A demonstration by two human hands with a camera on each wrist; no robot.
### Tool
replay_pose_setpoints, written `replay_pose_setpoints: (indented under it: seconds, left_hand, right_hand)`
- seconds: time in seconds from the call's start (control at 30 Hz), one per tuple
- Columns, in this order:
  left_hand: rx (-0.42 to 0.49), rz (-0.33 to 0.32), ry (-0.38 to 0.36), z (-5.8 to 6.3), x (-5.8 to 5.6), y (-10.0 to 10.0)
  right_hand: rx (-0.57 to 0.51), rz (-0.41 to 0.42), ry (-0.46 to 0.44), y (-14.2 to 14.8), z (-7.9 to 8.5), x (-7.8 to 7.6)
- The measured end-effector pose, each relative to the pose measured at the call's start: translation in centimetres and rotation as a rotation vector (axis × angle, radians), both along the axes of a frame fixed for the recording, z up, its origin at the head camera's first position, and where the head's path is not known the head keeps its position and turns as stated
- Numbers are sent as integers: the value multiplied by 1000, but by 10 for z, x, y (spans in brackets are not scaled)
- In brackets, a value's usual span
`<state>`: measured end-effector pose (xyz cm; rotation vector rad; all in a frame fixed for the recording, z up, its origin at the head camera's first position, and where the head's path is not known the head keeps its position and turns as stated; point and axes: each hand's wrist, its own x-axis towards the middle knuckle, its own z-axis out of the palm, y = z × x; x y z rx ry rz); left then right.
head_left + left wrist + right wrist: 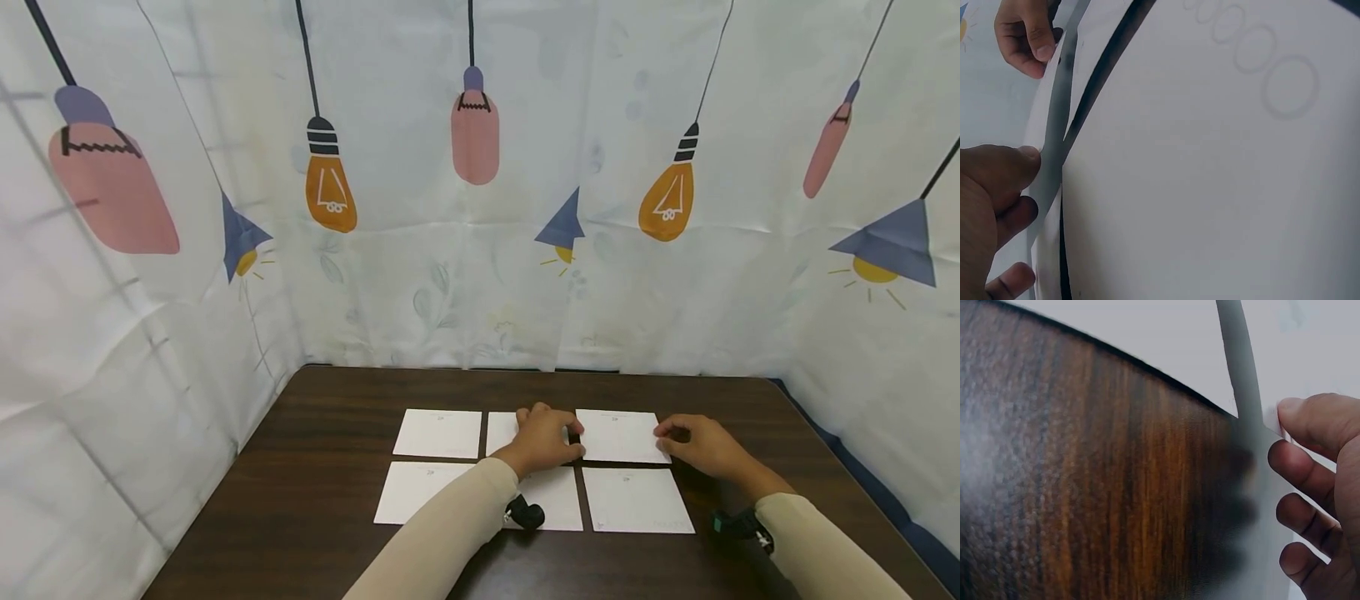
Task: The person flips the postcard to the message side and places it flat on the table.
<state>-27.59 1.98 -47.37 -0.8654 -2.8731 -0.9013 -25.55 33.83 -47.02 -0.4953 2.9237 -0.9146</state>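
White sheets of paper lie on a dark brown table in two rows of three. At the back right sheet (618, 436), my left hand (542, 440) holds the left edge between thumb and fingers. My right hand (703, 446) pinches the same sheet's right edge, thumb and forefinger right at its border in the right wrist view. My left hand partly covers the back middle sheet (501, 429), and the left forearm crosses the front middle sheet (558, 500). In the left wrist view a front sheet (1179, 187) shows a row of faint grey circles.
The front right sheet (637, 500), back left sheet (437, 433) and front left sheet (412, 492) lie flat with narrow gaps between. The wood table (300, 467) extends on both sides. A white curtain (405, 283) printed with lamps hangs around the table's back and sides.
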Motion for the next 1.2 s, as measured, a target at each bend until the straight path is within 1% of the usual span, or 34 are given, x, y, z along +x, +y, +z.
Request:
replay_pose_setpoints:
  seconds: [0.23, 0.5, 0.7, 0.93, 1.2]
  left_hand:
    - [-39, 9, 28, -2, -1, 1]
    - [-95, 16, 74, -9, -3, 2]
    - [-138, 15, 126, -7, -3, 3]
    - [-174, 25, 138, -8, -4, 4]
    - [-180, 36, 147, -7, -3, 4]
  right_hand:
    - [8, -2, 0, -2, -1, -1]
    - [28, 7, -9, -6, 0, 0]
    - [71, 12, 14, -9, 0, 0]
    - [163, 3, 45, -12, -1, -3]
    - [168, 11, 53, -15, 1, 0]
